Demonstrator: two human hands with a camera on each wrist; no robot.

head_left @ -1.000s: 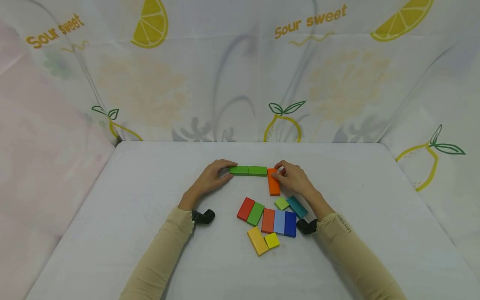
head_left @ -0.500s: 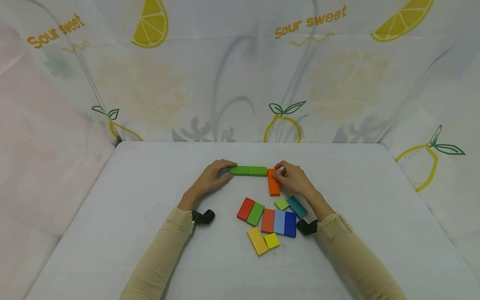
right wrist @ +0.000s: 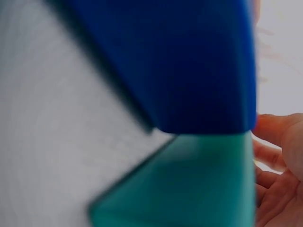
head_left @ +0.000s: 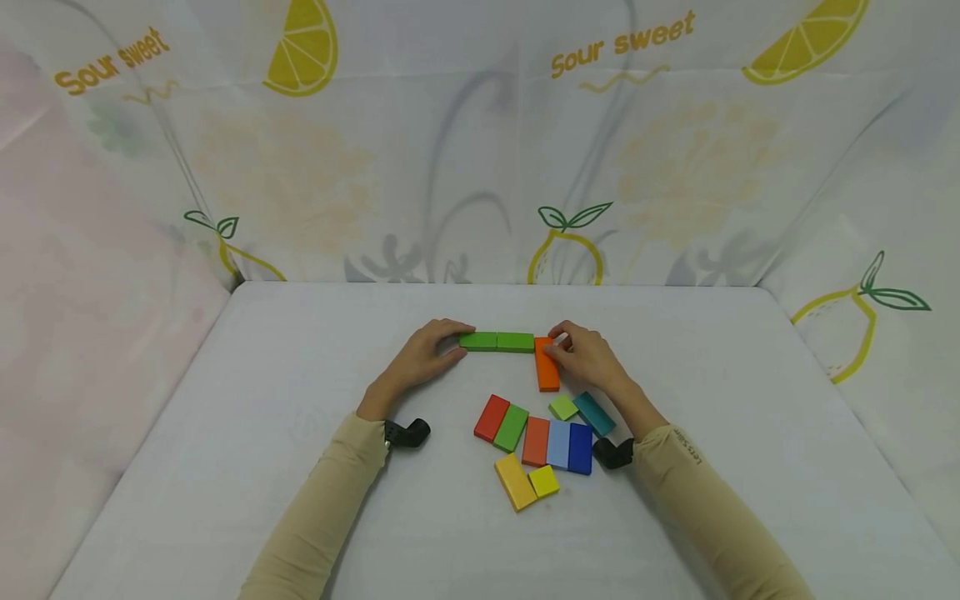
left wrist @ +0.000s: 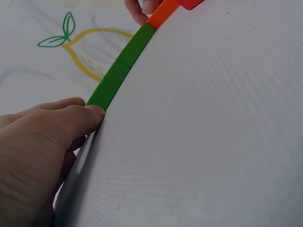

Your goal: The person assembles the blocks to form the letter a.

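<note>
Two green blocks (head_left: pixel 515 342) lie end to end in a row at the far part of the white table. My left hand (head_left: pixel 420 354) pinches the row's left end, thumb on the near side and fingers on the far side; the left wrist view shows the thumb at the green block (left wrist: pixel 110 87). At the row's right end, an orange block (head_left: pixel 548 377) lies at right angles, pointing toward me. My right hand (head_left: pixel 588 354) pinches its upper part from the right. In the right wrist view, a dark blue block (right wrist: pixel 189 61) and a teal block (right wrist: pixel 189 184) partly cover that hand.
Nearer me lie a red block (head_left: pixel 492 417), a green block (head_left: pixel 512 428), an orange-red block (head_left: pixel 536 442), a light blue block (head_left: pixel 558 443), a yellow-orange block (head_left: pixel 514 482), a yellow cube (head_left: pixel 543 481) and a lime cube (head_left: pixel 562 407). A lemon-print cloth (head_left: pixel 450 167) hangs behind the table.
</note>
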